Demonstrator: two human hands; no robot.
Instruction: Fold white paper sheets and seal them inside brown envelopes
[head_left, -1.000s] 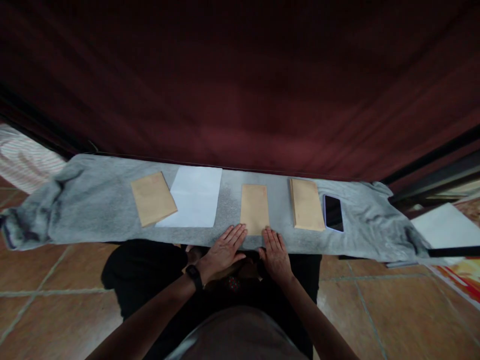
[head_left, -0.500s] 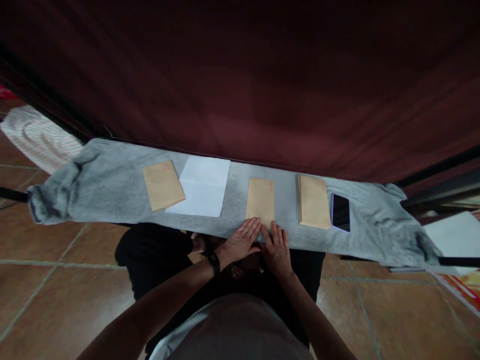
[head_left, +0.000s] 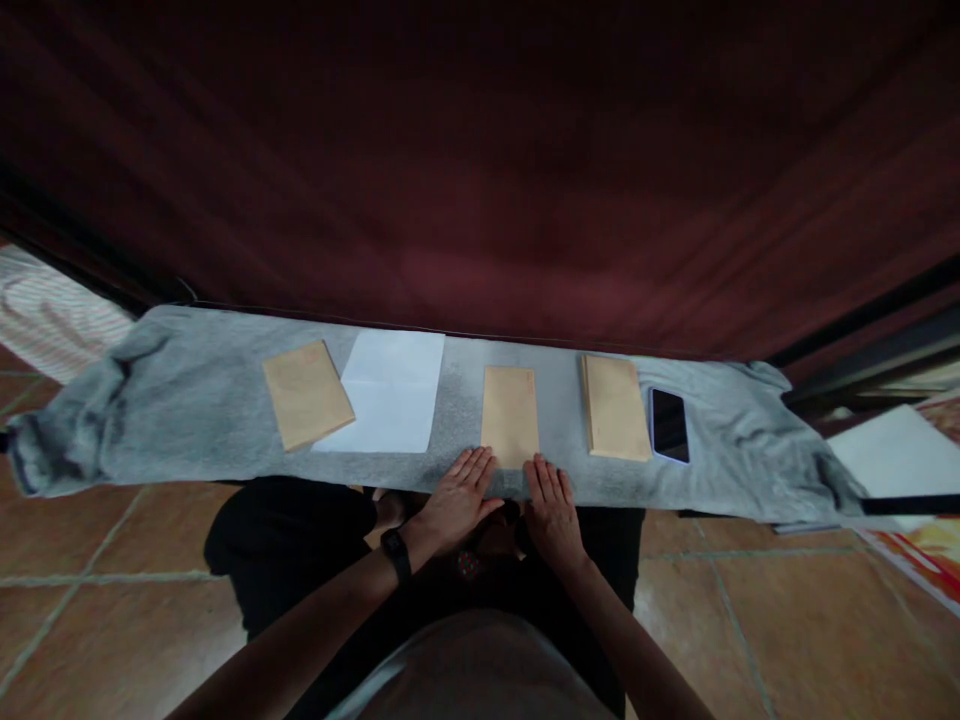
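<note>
A narrow surface draped in grey cloth [head_left: 187,425] runs across the view. Both hands lie flat at its near edge. My left hand [head_left: 454,495], fingers stretched out, rests just below the left corner of a brown envelope [head_left: 509,415]. My right hand [head_left: 553,505], fingers also extended, touches the cloth below that envelope's right corner. Neither hand holds anything. A black watch sits on my left wrist.
Left of centre lie a white sheet [head_left: 390,390] and another brown envelope [head_left: 306,392] overlapping its edge. To the right are a stack of brown envelopes [head_left: 614,406] and a dark phone [head_left: 667,424]. A dark red curtain [head_left: 480,170] hangs behind; tiled floor below.
The camera view swung right and back. My hands came close together at the envelope's near edge half a second ago, and have spread slightly apart again.
</note>
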